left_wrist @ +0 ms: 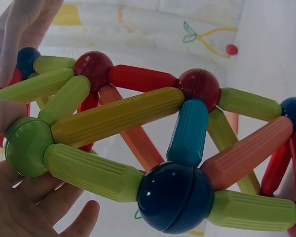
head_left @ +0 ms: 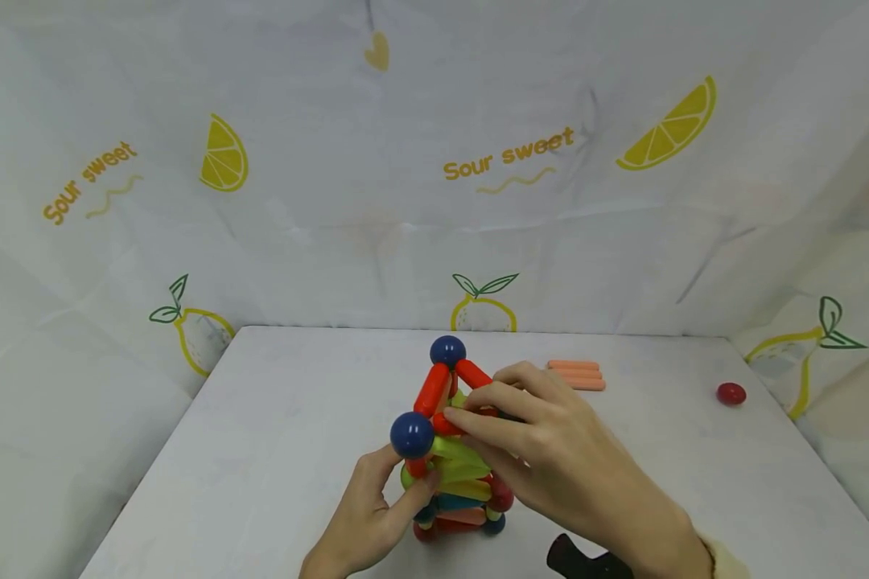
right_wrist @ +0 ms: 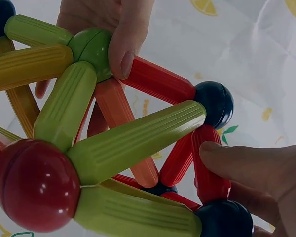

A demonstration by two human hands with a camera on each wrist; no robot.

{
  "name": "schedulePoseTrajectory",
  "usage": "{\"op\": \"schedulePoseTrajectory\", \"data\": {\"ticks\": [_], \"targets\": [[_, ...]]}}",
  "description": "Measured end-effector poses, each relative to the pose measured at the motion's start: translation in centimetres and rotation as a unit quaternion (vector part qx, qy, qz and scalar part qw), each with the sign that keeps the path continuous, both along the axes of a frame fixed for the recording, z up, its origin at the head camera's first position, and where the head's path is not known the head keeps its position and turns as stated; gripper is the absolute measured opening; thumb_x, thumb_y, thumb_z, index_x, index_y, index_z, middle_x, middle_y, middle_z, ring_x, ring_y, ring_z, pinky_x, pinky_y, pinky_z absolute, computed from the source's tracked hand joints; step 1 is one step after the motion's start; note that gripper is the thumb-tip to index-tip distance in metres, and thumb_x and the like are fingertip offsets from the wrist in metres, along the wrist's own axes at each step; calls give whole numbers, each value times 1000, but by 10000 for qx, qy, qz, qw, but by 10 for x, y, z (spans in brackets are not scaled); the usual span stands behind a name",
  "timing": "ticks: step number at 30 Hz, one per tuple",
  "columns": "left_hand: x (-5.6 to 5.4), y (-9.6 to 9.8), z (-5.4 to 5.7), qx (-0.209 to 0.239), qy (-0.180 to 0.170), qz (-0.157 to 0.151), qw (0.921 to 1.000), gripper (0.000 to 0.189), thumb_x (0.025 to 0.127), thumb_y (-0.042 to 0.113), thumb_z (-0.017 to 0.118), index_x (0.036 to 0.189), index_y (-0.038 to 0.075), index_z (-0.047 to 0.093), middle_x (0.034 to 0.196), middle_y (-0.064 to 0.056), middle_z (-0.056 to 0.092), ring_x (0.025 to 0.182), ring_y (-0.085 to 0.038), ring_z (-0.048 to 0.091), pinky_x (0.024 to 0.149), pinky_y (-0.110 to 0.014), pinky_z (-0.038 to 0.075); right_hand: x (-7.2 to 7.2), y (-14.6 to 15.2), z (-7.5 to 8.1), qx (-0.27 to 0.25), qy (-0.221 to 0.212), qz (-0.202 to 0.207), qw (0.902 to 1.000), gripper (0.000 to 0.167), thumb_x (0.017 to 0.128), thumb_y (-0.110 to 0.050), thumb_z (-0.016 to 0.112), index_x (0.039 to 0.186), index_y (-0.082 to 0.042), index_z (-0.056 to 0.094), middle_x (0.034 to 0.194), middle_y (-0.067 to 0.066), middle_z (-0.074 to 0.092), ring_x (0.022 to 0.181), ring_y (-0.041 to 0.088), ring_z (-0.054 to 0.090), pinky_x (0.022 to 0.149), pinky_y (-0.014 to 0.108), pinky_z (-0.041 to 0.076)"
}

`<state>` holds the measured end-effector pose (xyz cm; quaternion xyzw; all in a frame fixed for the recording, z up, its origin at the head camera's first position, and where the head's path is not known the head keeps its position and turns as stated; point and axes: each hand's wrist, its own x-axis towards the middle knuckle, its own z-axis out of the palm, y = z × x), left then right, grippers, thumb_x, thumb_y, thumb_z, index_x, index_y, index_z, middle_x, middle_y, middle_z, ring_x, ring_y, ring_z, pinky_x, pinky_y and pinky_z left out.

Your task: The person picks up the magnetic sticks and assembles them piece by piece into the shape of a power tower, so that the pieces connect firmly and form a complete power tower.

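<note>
A tall tower of magnetic rods and balls point(head_left: 462, 489) stands on the table between both hands. My left hand point(head_left: 368, 505) grips its upper left side, with the thumb and fingers about a green ball point(left_wrist: 28, 148) and the end of a red rod point(right_wrist: 158, 81) beside it. At the top, my right hand point(head_left: 550, 438) pinches a short red rod point(right_wrist: 209, 173) that spans two dark blue balls. One of those, a blue ball point(right_wrist: 214, 104), also meets a long green rod point(right_wrist: 138, 140). Another blue ball point(head_left: 447, 351) sits at the far top corner. The right hand hides part of the top.
Several orange rods point(head_left: 576, 375) lie side by side on the white table point(head_left: 297, 402), behind the right hand. A red ball point(head_left: 731, 393) rests near the right edge. Close to the right forearm is a black object point(head_left: 582, 560), cut off by the frame. A lemon-print cloth point(head_left: 362, 177) hangs behind.
</note>
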<state>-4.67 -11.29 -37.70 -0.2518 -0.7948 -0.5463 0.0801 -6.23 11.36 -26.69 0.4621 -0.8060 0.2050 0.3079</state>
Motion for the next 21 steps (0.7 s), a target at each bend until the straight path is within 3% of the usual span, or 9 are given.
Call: {"op": "schedulePoseTrajectory", "data": {"ticks": [11,15,18,21], "targets": [[0,0,0,-14,-15,-7,10000,34,99,8,61,128,25,65,120,8,75,109,-8,70,106,-38,52,0,2,-3,-127,-156,134,9997,45,72,-10,89,113,-22,79,101,-10,73,99,11,55,80,17,46],[1,1,0,35,-105,-89,9999,38,98,11,64,133,27,62,123,8,74,110,-9,70,105,-36,53,1,3,-3,-192,-302,195,9992,36,79,-14,86,113,-23,79,102,-11,72,98,10,54,80,14,45],[1,2,0,68,-131,-134,9998,47,96,15,70,139,28,57,126,8,73,112,-9,70,105,-35,54,0,6,-3,-478,-632,267,9965,24,92,-27,77,116,-22,78,105,-9,71,99,9,55,79,13,46],[1,3,-1,48,-113,-102,9999,50,95,18,72,141,29,55,127,7,73,112,-9,71,103,-34,55,-8,17,-4,-1149,-956,95,9887,26,96,-29,73,118,-16,77,108,-3,73,104,9,57,85,13,46]]}}
